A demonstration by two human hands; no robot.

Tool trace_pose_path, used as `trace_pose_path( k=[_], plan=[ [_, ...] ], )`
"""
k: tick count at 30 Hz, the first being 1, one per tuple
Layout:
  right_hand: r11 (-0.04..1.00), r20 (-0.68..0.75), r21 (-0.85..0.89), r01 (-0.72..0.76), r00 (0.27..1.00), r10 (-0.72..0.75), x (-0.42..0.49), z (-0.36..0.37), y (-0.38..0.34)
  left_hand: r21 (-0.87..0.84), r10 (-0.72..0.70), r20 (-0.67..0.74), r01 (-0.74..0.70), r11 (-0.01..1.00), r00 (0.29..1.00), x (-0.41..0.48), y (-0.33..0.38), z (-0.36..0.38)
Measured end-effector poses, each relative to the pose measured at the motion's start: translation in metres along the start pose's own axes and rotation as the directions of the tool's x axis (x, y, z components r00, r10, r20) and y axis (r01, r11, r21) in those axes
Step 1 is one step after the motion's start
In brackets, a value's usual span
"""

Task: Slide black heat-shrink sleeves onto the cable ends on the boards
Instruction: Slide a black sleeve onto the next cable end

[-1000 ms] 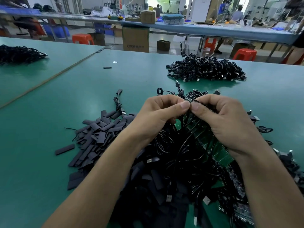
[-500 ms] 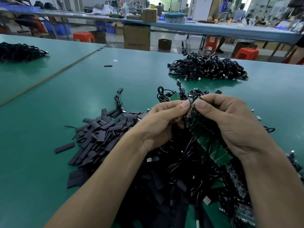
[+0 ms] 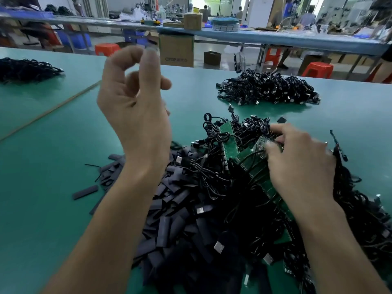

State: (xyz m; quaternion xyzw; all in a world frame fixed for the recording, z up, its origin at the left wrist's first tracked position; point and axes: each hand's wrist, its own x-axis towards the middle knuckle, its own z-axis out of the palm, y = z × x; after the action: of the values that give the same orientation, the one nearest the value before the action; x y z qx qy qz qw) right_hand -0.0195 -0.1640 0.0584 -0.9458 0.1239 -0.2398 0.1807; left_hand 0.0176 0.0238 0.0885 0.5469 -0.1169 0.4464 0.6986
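A heap of flat black heat-shrink sleeves lies on the green table in front of me. To its right lies a tangle of black cables soldered to green board strips. My left hand is raised above the table and blurred. Its thumb and forefinger pinch a small dark piece that looks like a sleeve. My right hand rests low on the tangle, and its fingertips grip a green board among the cables.
A second pile of black cables lies further back on the right, and a third pile at the far left. One stray sleeve lies apart on the left. Beyond the table stand a cardboard box, red stools and benches.
My left hand has left the right hand and swung up and to the left. My right hand has dropped lower and to the right onto the boards.
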Motion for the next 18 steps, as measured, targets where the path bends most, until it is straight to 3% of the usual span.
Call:
trace_pose_path(
  k=[2,3,6,9,13,18],
  plan=[
    [0.994,0.015,-0.107,0.018,1.0,-0.017,-0.003,0.0,-0.003,0.17,0.138,0.081,-0.15,0.974,0.987,0.001,0.0,-0.001],
    [0.993,0.004,-0.112,0.045,0.999,-0.044,-0.007,0.0,-0.007,0.268,0.143,0.154,-0.181,0.946,0.978,-0.001,-0.002,-0.001],
    [0.975,-0.046,0.011,0.222,0.974,-0.222,-0.02,0.0,-0.026,0.531,0.008,0.301,-0.175,0.829,0.954,-0.007,-0.013,-0.005],
    [0.886,0.092,0.158,0.436,0.887,-0.453,-0.031,0.006,-0.04,0.693,-0.104,0.341,-0.176,0.699,0.934,-0.011,-0.019,-0.005],
    [0.79,0.315,0.066,0.61,0.738,-0.597,-0.04,0.026,-0.045,0.748,-0.232,0.375,-0.145,0.648,0.898,-0.008,-0.023,-0.006],
    [0.762,0.384,-0.071,0.643,0.723,-0.574,-0.043,0.04,-0.044,0.678,-0.332,0.42,-0.049,0.733,0.845,-0.01,-0.031,-0.009]
  ],
)
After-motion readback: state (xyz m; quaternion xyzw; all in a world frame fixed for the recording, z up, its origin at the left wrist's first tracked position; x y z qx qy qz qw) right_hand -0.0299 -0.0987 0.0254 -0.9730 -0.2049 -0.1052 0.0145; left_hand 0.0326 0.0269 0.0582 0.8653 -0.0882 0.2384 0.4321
